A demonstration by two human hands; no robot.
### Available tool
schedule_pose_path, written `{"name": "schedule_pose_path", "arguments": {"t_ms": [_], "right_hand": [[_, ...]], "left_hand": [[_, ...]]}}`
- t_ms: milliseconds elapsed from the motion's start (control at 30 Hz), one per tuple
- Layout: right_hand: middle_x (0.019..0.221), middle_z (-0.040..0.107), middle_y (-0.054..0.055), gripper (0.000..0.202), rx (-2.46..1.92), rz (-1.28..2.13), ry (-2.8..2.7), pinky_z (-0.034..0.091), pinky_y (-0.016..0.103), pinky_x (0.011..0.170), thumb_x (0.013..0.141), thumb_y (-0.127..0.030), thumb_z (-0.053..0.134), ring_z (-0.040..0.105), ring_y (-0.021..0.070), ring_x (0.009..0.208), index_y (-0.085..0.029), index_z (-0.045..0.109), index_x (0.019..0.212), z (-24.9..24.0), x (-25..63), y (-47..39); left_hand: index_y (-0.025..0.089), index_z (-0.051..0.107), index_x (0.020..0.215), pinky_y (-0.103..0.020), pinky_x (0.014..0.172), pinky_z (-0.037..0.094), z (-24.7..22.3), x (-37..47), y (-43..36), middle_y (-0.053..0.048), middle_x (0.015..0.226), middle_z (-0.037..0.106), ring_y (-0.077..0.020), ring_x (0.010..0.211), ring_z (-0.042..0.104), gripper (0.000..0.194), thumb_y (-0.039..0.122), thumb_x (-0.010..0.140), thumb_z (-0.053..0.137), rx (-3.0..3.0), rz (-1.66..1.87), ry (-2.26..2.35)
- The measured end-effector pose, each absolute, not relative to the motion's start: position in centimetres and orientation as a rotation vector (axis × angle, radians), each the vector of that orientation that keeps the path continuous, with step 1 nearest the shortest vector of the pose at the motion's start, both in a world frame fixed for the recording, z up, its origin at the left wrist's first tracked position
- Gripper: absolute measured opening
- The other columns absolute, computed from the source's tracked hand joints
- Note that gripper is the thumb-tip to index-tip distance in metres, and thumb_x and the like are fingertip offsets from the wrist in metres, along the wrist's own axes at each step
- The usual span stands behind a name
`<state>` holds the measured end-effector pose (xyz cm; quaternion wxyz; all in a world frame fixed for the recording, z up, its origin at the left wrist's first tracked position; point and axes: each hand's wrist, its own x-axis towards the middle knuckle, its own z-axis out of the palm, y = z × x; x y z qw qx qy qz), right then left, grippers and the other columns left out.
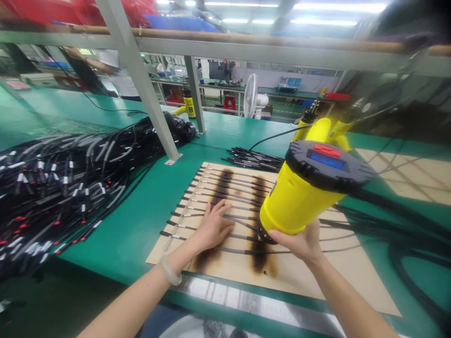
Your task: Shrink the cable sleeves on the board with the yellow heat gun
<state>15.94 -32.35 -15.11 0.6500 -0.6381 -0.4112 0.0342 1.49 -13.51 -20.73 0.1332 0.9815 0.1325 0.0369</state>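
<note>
Near the green tabletop's front edge, the right hand (299, 243), fingers mostly hidden, grips the bulky yellow plastic heat gun (303, 192), whose nozzle is concealed, over the scorched flat wooden board (317, 277), while the left hand (213, 226) presses spread fingers on thin black cables (218, 188) lined across it, a blurred glossy cable heap (70, 173) beyond.

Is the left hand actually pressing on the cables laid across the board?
Touching. In the head view the left hand lies flat, palm down, on the row of black cables across the scorched wooden board, with no gap under the fingers.
</note>
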Motion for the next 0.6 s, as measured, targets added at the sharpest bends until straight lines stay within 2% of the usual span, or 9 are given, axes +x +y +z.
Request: {"name": "schedule_pose_path", "arguments": {"t_ms": [367, 600], "right_hand": [[0.075, 0.065, 0.004, 0.037, -1.396, 0.060, -0.935, 0.054, 0.025, 0.057, 0.048, -0.027, 0.077, 0.061, 0.0174, 0.065, -0.016, 0.062, 0.080, -14.9, 15.9, -32.3], [0.075, 0.065, 0.004, 0.037, -1.428, 0.081, -0.929, 0.055, 0.026, 0.059, 0.048, -0.028, 0.077, 0.062, 0.0175, 0.066, -0.016, 0.062, 0.080, -14.9, 15.9, -32.2]], "left_hand": [[0.030, 0.066, 0.097, -0.065, 0.100, 0.009, -20.4, -0.5, -13.4, -0.005, 0.135, 0.040, -0.0307, 0.131, 0.023, 0.029, 0.036, 0.087, 0.040, 2.800, 0.154, 0.385], [0.031, 0.066, 0.097, -0.064, 0.101, 0.010, -20.5, -0.9, -13.6, -0.004, 0.135, 0.040, -0.0296, 0.130, 0.025, 0.027, 0.036, 0.087, 0.041, 2.784, 0.170, 0.429]]}}
